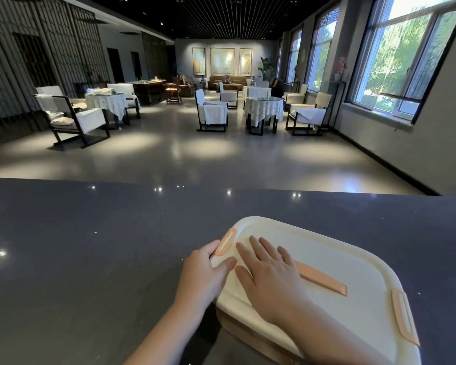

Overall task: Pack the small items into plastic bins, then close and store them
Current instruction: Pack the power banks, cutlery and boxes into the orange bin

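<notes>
**Q:** Where does the bin sit?

**A:** Closed, on the dark desk [90,246], its cream lid [327,259] running long from near-left to far-right.

**Q:** And the hands?

**A:** Right hand [271,275] lies flat on the lid, fingers straight, holding nothing. Left hand [206,272], nearer the lid's left end, curls its fingers [213,249] round the peach latch [227,241] there. Judged next: pressing that latch down.

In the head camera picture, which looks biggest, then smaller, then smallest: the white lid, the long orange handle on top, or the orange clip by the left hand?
1. White lid, by far the biggest.
2. Long orange handle.
3. Orange clip by the left hand, smallest; it sits farther from the camera, so this gap is less sure.
</notes>
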Demonstrator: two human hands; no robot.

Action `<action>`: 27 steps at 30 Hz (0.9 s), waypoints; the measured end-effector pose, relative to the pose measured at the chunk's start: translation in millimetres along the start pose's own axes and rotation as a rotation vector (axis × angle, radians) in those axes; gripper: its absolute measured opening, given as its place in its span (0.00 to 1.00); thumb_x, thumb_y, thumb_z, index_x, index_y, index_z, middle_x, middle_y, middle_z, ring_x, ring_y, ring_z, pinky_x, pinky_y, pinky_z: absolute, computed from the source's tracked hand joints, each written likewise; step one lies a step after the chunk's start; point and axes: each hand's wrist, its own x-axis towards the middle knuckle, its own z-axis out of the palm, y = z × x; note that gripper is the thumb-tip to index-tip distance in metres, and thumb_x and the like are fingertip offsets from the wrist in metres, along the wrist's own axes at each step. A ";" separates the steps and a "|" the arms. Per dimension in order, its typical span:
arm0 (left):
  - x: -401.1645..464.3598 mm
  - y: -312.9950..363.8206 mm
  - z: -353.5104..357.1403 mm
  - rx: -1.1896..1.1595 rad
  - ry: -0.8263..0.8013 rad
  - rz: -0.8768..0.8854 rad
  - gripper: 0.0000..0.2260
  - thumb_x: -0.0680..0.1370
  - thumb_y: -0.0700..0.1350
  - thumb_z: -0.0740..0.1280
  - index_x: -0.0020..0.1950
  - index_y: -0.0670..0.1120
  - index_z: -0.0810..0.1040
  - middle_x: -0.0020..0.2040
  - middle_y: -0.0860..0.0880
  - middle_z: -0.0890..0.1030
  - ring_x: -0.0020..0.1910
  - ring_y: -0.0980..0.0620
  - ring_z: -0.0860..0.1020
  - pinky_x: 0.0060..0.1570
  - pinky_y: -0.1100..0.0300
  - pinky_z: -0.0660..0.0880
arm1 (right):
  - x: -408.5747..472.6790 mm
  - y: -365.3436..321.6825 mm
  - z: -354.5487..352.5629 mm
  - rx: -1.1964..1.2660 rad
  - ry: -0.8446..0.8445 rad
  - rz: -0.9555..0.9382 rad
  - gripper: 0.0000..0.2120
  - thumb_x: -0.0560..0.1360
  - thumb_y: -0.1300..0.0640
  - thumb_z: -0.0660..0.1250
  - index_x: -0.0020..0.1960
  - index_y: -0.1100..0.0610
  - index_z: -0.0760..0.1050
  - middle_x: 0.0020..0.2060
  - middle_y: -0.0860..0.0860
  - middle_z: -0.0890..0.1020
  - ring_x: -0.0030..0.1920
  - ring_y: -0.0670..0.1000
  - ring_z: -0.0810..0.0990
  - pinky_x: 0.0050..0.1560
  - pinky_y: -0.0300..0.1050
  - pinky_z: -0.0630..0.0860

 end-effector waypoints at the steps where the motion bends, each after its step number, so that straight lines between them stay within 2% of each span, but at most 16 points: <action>1: 0.7 -1.5 0.1 0.016 0.000 -0.001 0.10 0.72 0.49 0.72 0.50 0.62 0.78 0.42 0.64 0.82 0.43 0.66 0.79 0.47 0.60 0.77 | -3.2 1.8 -3.6 0.042 0.024 -0.001 0.24 0.82 0.44 0.46 0.77 0.44 0.52 0.78 0.46 0.52 0.78 0.47 0.46 0.75 0.49 0.40; 3: 5.4 -5.3 -0.4 0.084 -0.003 -0.014 0.13 0.72 0.51 0.71 0.55 0.58 0.76 0.45 0.62 0.80 0.45 0.64 0.78 0.45 0.61 0.74 | -18.1 12.6 -11.2 0.106 0.110 0.020 0.21 0.81 0.50 0.52 0.74 0.43 0.62 0.75 0.43 0.61 0.76 0.44 0.53 0.75 0.47 0.41; 5: 13.8 -9.8 0.4 0.210 -0.035 -0.008 0.17 0.71 0.54 0.70 0.58 0.55 0.73 0.49 0.60 0.77 0.48 0.57 0.77 0.46 0.58 0.73 | -43.4 32.8 -20.0 0.062 0.227 0.078 0.19 0.79 0.54 0.58 0.69 0.42 0.69 0.67 0.39 0.72 0.71 0.43 0.64 0.75 0.48 0.46; 7: 24.7 -10.0 5.6 0.278 -0.106 0.003 0.23 0.71 0.57 0.69 0.63 0.54 0.69 0.58 0.55 0.75 0.56 0.53 0.75 0.54 0.54 0.73 | -72.1 59.8 -28.1 0.045 0.352 0.186 0.17 0.75 0.57 0.65 0.62 0.44 0.76 0.59 0.39 0.78 0.64 0.45 0.73 0.72 0.46 0.54; 9: 35.6 -6.4 15.3 0.283 -0.192 0.015 0.29 0.71 0.58 0.69 0.69 0.53 0.65 0.67 0.51 0.68 0.65 0.50 0.72 0.63 0.51 0.70 | -100.4 86.7 -34.1 0.091 0.478 0.351 0.14 0.72 0.57 0.71 0.56 0.46 0.80 0.57 0.42 0.80 0.62 0.48 0.74 0.67 0.44 0.60; 11: 43.8 -1.4 23.1 0.382 -0.214 0.036 0.31 0.72 0.61 0.67 0.71 0.54 0.63 0.68 0.49 0.66 0.66 0.47 0.70 0.61 0.54 0.68 | -121.4 102.8 -36.9 0.127 0.497 0.520 0.17 0.72 0.52 0.72 0.60 0.46 0.77 0.63 0.44 0.76 0.66 0.50 0.69 0.65 0.48 0.64; 13: 49.9 -0.4 24.9 0.457 -0.230 0.058 0.31 0.72 0.63 0.65 0.72 0.56 0.61 0.67 0.48 0.65 0.66 0.46 0.69 0.57 0.54 0.67 | -131.8 107.5 -34.8 0.250 0.468 0.633 0.23 0.74 0.47 0.68 0.68 0.45 0.70 0.69 0.44 0.69 0.68 0.50 0.63 0.63 0.49 0.66; 15: 53.0 -3.7 21.9 0.448 -0.269 0.071 0.30 0.73 0.64 0.64 0.72 0.59 0.61 0.67 0.48 0.64 0.63 0.46 0.70 0.54 0.54 0.67 | -132.5 105.9 -29.0 0.333 0.442 0.653 0.25 0.76 0.45 0.65 0.71 0.41 0.65 0.71 0.41 0.65 0.68 0.48 0.62 0.58 0.44 0.67; 17: 56.4 -9.1 16.7 0.391 -0.330 0.088 0.27 0.73 0.63 0.64 0.70 0.61 0.63 0.66 0.49 0.64 0.58 0.48 0.70 0.53 0.51 0.72 | -128.1 105.0 -25.0 0.367 0.412 0.677 0.22 0.77 0.44 0.62 0.70 0.38 0.64 0.71 0.40 0.63 0.66 0.46 0.65 0.55 0.42 0.68; 20: 61.4 -14.7 11.6 0.270 -0.392 0.111 0.25 0.73 0.60 0.66 0.69 0.59 0.67 0.69 0.48 0.68 0.65 0.47 0.69 0.55 0.45 0.74 | -124.8 108.0 -23.8 0.586 0.341 0.791 0.20 0.77 0.41 0.62 0.68 0.34 0.64 0.61 0.43 0.71 0.53 0.43 0.72 0.51 0.42 0.69; 23: 61.2 -18.1 11.9 0.229 -0.414 0.134 0.26 0.72 0.62 0.66 0.69 0.59 0.67 0.69 0.48 0.70 0.68 0.47 0.68 0.62 0.47 0.69 | -124.7 113.9 -24.3 0.619 0.288 0.834 0.19 0.76 0.38 0.61 0.66 0.30 0.64 0.53 0.44 0.72 0.47 0.42 0.73 0.48 0.43 0.69; 25: 62.5 -21.9 13.3 0.208 -0.415 0.125 0.26 0.72 0.63 0.66 0.68 0.61 0.67 0.68 0.47 0.70 0.61 0.43 0.74 0.57 0.47 0.73 | -123.8 114.5 -26.1 0.628 0.281 0.849 0.18 0.76 0.39 0.60 0.65 0.31 0.64 0.55 0.45 0.74 0.50 0.44 0.74 0.48 0.42 0.69; 27: 64.3 -23.3 13.8 0.193 -0.434 0.111 0.25 0.72 0.63 0.66 0.68 0.62 0.66 0.68 0.47 0.70 0.48 0.42 0.77 0.43 0.51 0.77 | -123.5 110.5 -29.2 0.645 0.281 0.872 0.17 0.76 0.39 0.60 0.65 0.31 0.65 0.54 0.45 0.75 0.50 0.45 0.75 0.45 0.39 0.70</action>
